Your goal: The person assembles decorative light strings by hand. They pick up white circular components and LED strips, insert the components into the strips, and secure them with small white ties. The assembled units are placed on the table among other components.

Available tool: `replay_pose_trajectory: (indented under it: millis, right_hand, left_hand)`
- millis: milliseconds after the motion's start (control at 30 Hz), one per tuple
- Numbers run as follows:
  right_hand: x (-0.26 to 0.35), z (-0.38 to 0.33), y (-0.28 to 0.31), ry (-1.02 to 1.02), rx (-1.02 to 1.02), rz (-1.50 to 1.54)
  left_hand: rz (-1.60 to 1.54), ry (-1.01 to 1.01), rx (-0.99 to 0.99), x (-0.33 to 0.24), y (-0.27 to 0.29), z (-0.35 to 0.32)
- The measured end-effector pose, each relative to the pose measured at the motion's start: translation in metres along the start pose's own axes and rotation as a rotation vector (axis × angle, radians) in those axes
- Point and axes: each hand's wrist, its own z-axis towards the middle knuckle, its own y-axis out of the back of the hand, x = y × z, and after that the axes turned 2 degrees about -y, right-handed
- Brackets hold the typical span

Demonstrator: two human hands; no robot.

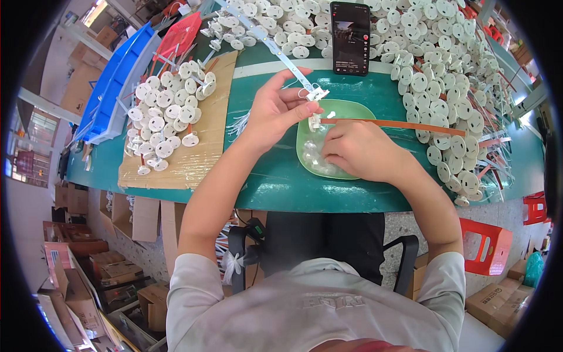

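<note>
At the centre of the frame the left hand (pixel 274 111) pinches a small white plastic clip piece (pixel 317 94) between thumb and forefinger, its grip closed on it just above the rim of a pale green shallow plastic dish (pixel 309 138). The piece sits at the near end of a long white perforated plastic strip (pixel 264 36) that runs up toward the upper middle of the frame. The right hand (pixel 358 149) lies knuckles-up over the dish, fingers curled down into it; its fingertips are hidden, so I cannot tell how far its grip is closed or whether it has hold of anything. Small clear bits in the dish are too blurred to make out.

A thin orange-brown flat strip (pixel 399 124) crosses from the dish toward the right. A dark upright phone (pixel 350 38) stands at the top centre. White round disc-shaped parts (pixel 446 76) crowd the upper right of the green counter (pixel 258 182), reaching nearly to its right edge. More of them are heaped on a brown cardboard sheet (pixel 193 158) at the left. Bare counter lies only along the near edge below the hands and between cardboard and dish. Blue plastic trays (pixel 111 88) at the upper left are bent by the lens.
</note>
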Motion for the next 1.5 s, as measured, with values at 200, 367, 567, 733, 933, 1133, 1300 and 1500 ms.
replay_pose_trajectory:
  millis: [200, 367, 567, 733, 933, 1133, 1300, 1500]
  right_hand:
    - [-0.004, -0.001, 0.0, 0.063, -0.133, 0.074]
    - [-0.006, -0.002, 0.006, 0.011, 0.009, 0.131]
    - [-0.004, -0.001, 0.006, 0.009, 0.028, 0.148]
    - [0.0, 0.004, 0.008, 0.019, -0.108, 0.297]
    - [-0.002, 0.003, 0.011, -0.06, -0.182, 0.393]
    - [-0.003, 0.007, -0.001, -0.103, -0.492, 0.52]
    - [0.0, 0.01, -0.002, -0.067, -0.731, 0.744]
    - [0.009, 0.007, 0.0, -0.067, -0.843, 0.683]
  left_hand:
    - [-0.032, 0.038, 0.003, 0.0, -0.002, 0.0]
    - [-0.005, 0.033, 0.023, 0.0, -0.006, -0.001]
    - [-0.005, 0.034, 0.01, -0.002, -0.008, -0.002]
    - [0.024, 0.009, 0.001, 0.003, -0.004, -0.001]
    - [0.031, -0.01, -0.03, 0.002, -0.003, -0.001]
    - [-0.019, -0.025, -0.008, 0.005, -0.003, -0.002]
    - [-0.171, -0.101, 0.021, 0.005, -0.006, -0.003]
    - [-0.205, -0.134, 0.063, 0.006, -0.011, -0.005]
